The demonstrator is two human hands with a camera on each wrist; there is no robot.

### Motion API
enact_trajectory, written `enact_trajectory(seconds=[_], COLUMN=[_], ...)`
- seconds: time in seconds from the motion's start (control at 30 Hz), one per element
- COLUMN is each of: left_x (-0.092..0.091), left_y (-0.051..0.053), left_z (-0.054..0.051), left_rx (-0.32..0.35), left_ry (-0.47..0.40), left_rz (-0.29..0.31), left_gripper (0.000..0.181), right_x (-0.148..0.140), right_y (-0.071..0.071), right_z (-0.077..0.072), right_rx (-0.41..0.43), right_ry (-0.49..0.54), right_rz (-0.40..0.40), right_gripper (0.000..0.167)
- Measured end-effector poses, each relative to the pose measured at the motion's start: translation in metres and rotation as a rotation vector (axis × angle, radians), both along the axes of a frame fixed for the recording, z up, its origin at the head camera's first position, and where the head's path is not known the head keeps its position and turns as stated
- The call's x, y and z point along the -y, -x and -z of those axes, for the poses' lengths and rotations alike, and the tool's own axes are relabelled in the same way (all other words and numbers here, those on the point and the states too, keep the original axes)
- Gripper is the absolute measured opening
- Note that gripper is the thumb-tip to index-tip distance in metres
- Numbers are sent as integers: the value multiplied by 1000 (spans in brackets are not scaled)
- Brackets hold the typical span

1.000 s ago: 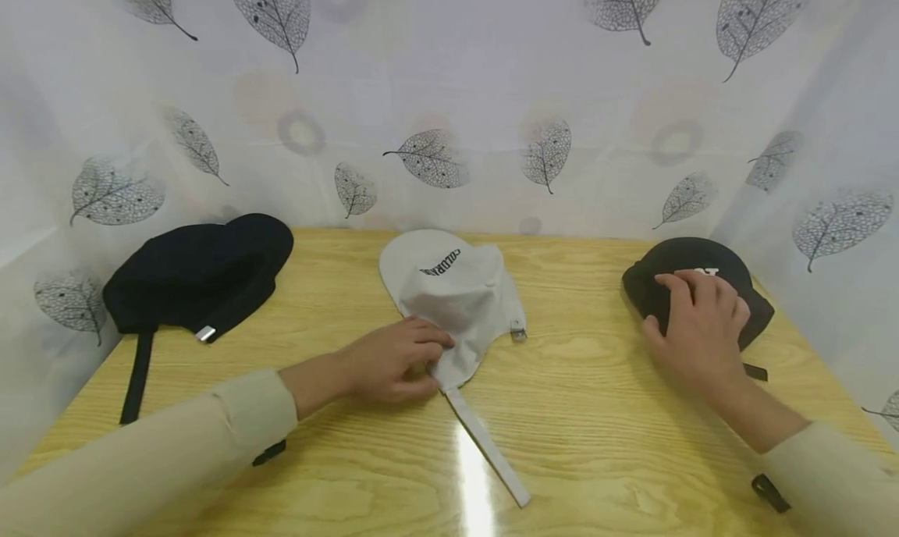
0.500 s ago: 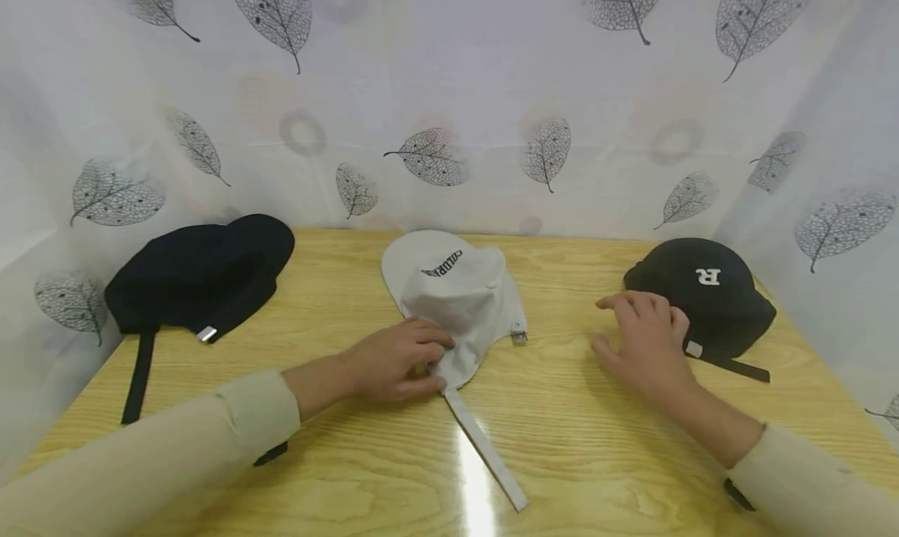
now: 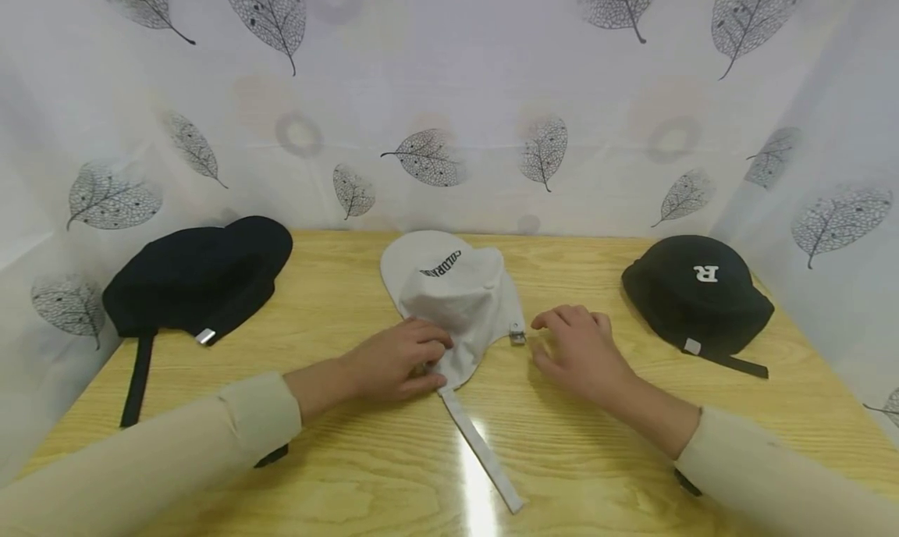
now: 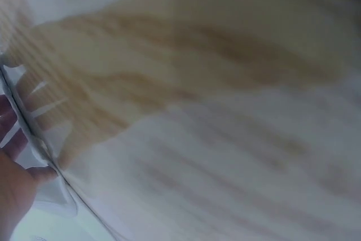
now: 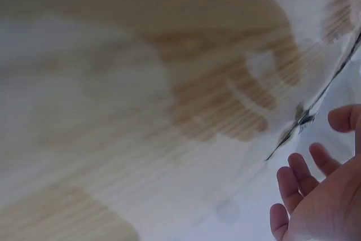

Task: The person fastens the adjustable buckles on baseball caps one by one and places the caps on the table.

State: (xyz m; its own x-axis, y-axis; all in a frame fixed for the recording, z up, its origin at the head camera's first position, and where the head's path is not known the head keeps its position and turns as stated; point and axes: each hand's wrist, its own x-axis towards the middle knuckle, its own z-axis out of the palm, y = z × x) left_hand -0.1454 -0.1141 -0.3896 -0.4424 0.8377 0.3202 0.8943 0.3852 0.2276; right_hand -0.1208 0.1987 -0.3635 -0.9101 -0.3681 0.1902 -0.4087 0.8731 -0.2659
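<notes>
A white cap with dark lettering lies mid-table, its brim towards the back. My left hand holds the cap's near left side, fingers bent over the fabric and thumb at the lower edge by its strap. In the left wrist view that thumb meets the cap's edge. My right hand hovers just right of the cap's metal buckle, fingers loosely bent and holding nothing. The right wrist view shows its fingers spread apart, a gap from the buckle.
A black cap with a hanging strap lies at the left. Another black cap bearing a white R sits at the right. A leaf-patterned curtain stands behind the wooden table, which has a bright reflection in front.
My right hand has left the black cap at the right and moved leftwards to beside the white cap's buckle, uncovering the R. My left hand has stayed at the white cap.
</notes>
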Motion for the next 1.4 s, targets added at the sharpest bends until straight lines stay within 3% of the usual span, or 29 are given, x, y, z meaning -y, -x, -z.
enact_trajectory(seconds=[0.27,0.6,0.97,1.4], left_x=[1,2,2,4], left_y=[1,3,1,0], left_z=[-1,-3,-5,-3], left_rx=[6,15,19,-114], left_ry=[0,5,31,107], left_rz=[6,21,10,-129], left_gripper=[25,25,21,20], right_x=[13,9,8,6], right_y=[8,16,20,18], right_z=[6,9,13,11], right_rx=[-81,-101,-191,-10], right_ry=[-52,-46,-40,19], right_rz=[-108,-156,-222,-250], right_gripper=[30,26,6,14])
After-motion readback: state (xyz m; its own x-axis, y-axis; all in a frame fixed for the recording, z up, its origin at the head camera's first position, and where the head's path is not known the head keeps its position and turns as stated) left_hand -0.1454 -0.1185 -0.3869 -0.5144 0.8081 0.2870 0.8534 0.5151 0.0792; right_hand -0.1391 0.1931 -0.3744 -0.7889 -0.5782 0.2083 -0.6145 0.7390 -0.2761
